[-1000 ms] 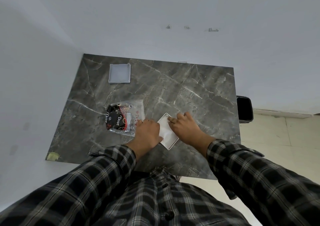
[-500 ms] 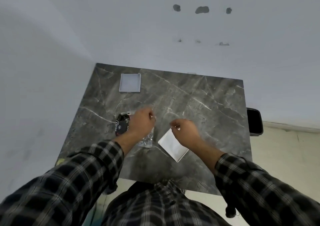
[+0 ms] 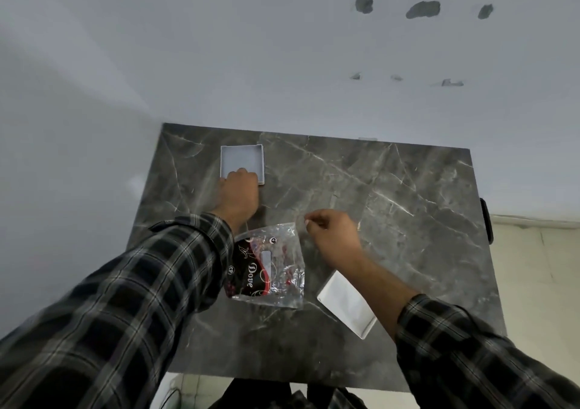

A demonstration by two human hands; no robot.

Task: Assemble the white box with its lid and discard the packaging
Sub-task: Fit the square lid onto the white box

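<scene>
Head cam: my left hand has jumped from the crinkly clear wrapper to the far open square white box, fingers curled on its near rim. Right hand left the flat white lid, now loosely pinched on nothing I can see. Marble table.

a single head-worn wide-angle view looks steeply down from above the person's chest onto a dark marble table, close enough that both plaid sleeves fill the lower corners; a grey wall spans the top.
</scene>
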